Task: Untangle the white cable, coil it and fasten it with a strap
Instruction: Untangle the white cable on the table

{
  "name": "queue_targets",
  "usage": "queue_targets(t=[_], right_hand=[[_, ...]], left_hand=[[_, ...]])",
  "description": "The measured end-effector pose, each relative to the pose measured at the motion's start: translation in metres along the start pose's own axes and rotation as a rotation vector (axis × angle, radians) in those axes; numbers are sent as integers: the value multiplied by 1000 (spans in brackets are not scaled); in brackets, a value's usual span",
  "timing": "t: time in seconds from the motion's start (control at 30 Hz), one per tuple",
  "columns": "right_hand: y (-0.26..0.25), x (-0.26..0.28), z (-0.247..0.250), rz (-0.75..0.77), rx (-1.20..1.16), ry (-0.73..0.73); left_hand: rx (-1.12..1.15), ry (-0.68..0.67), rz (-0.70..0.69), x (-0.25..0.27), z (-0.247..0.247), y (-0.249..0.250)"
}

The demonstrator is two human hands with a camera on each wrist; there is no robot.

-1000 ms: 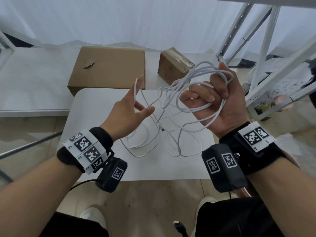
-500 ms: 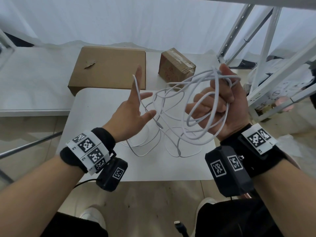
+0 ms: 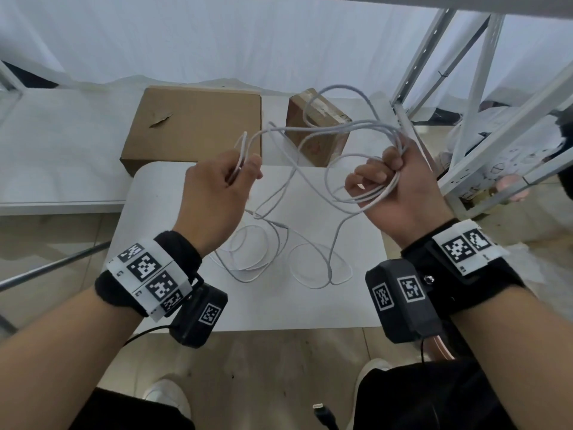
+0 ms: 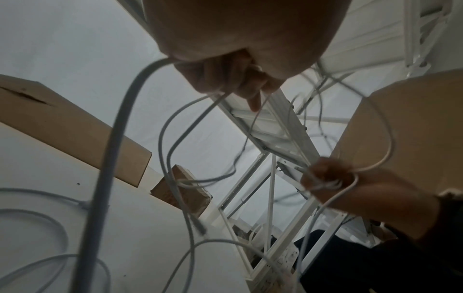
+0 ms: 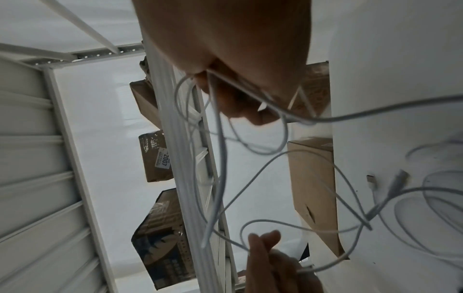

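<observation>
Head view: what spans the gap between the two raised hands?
Only slack strands of the white cable run between the left hand and the right hand, sagging to loops on the white table. The head view shows this.

Free room and obstacles. Bare near edge of the white table lies open below both raised hands. Loose loops of white cable cover its middle. Far side blocked by a flat cardboard box and a small box; white shelving frame bounds the right.
</observation>
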State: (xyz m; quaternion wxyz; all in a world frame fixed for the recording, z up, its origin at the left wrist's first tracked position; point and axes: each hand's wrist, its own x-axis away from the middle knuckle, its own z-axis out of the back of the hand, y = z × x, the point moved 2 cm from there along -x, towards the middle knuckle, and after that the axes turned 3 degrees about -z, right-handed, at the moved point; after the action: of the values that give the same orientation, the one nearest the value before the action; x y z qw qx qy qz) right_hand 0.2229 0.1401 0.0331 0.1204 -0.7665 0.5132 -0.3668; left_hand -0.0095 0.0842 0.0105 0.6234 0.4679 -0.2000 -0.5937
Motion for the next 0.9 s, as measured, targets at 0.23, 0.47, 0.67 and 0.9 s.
queue_targets(t=[0.23,0.47,0.67,0.9], right_hand=[[4,-13,20,82,154,286],[19,-11,14,75,391,243],[24,-9,14,96,522,254],[25,-6,11,147,619,285]], left_hand=[[97,7,-39,2,7,6],[415,-14,6,0,8,21],[571,62,174,-6,13,13],[563,94,303,-9,15,5]])
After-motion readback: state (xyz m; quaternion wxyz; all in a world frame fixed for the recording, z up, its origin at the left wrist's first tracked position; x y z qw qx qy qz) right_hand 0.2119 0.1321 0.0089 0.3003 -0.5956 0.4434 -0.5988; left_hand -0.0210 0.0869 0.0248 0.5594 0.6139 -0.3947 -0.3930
